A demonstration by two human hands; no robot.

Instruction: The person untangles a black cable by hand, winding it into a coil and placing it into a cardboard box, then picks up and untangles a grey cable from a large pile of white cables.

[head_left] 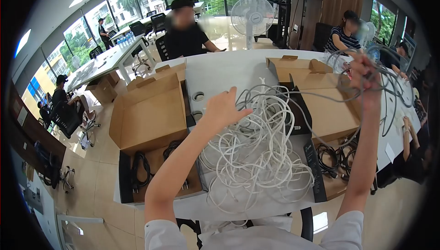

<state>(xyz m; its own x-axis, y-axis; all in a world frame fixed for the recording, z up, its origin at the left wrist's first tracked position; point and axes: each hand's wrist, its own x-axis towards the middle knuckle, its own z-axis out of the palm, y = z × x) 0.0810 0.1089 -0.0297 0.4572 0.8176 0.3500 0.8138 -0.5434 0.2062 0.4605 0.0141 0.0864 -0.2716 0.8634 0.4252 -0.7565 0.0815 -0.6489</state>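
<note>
My right hand is raised at the right, its fingers closed around a loosely looped grey cable. From there the cable sags back to the left, toward the pile of tangled white cables in the middle of the table. Over the upper left of that pile is my left hand, with thumb and forefinger spread apart and nothing between them. The grey cable passes close by its fingertips. Part of the white pile is hidden behind my left hand.
An open cardboard box with black power cables stands at the left. Another open box holding black cables is at the right. Across the white table sits a person, with a white fan behind.
</note>
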